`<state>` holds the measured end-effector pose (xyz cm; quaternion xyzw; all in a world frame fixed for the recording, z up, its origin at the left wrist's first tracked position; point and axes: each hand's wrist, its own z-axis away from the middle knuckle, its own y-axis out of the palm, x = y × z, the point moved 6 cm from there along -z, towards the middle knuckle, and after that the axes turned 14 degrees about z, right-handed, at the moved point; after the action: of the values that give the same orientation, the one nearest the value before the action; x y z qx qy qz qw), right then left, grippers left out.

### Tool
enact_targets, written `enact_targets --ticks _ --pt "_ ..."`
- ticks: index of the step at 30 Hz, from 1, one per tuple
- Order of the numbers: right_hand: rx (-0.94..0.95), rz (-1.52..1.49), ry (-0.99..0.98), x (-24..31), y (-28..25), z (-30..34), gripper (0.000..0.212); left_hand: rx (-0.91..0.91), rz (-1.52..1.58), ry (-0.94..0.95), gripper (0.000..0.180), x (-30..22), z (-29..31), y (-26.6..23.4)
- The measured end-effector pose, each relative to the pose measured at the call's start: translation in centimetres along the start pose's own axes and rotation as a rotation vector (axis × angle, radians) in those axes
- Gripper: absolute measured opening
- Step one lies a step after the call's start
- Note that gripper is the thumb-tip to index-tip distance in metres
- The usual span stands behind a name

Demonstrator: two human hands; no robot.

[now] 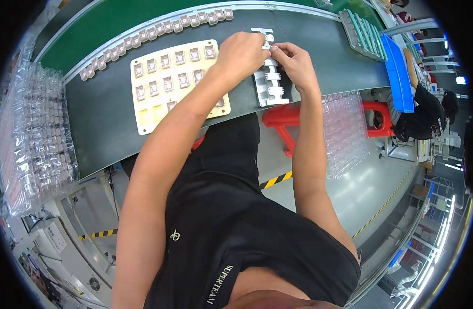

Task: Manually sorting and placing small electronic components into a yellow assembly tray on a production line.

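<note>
My left hand [243, 53] and my right hand [294, 61] meet over a long metal fixture [263, 91] that carries a row of small white parts [273, 76]. The fingers of both hands are bent and closed at the upper half of the fixture; whatever they pinch is too small and too covered to make out. Under my left forearm lies a cream tray [142, 125] with pockets, most of them filled with small clear-and-brown block-shaped parts [168, 83]. Two pockets at its lower left hold none. My forearm hides part of the tray.
A line of similar small parts [152, 33] runs along the bench's back rail. Clear plastic blister trays [38, 139] are stacked at the left, more [344, 134] on a red stool [283, 119]. Green-edged racks [363, 35] and a blue bin [400, 77] stand right. A co-worker [424, 110] sits beyond.
</note>
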<state>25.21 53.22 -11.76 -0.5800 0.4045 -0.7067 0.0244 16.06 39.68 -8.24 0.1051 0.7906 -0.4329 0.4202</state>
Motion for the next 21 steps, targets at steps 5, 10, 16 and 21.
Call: enact_targets --ticks 5,10,16,21 --pt "-0.212 -0.021 -0.015 -0.8 -2.3 0.0 0.03 0.012 -0.004 -0.042 0.025 1.2 -0.8 0.2" --pt "-0.276 -0.062 -0.09 3.3 -3.3 3.2 0.029 -0.071 0.02 0.02 0.027 0.0 2.3 -5.1" --pt "-0.109 0.174 -0.484 12.9 3.9 7.9 0.026 -0.228 0.105 -0.148 0.025 1.2 12.0 -15.8" --pt "0.02 0.189 -0.631 15.9 11.9 10.4 0.02 -0.368 0.029 -0.294 0.016 2.9 18.3 -16.7"
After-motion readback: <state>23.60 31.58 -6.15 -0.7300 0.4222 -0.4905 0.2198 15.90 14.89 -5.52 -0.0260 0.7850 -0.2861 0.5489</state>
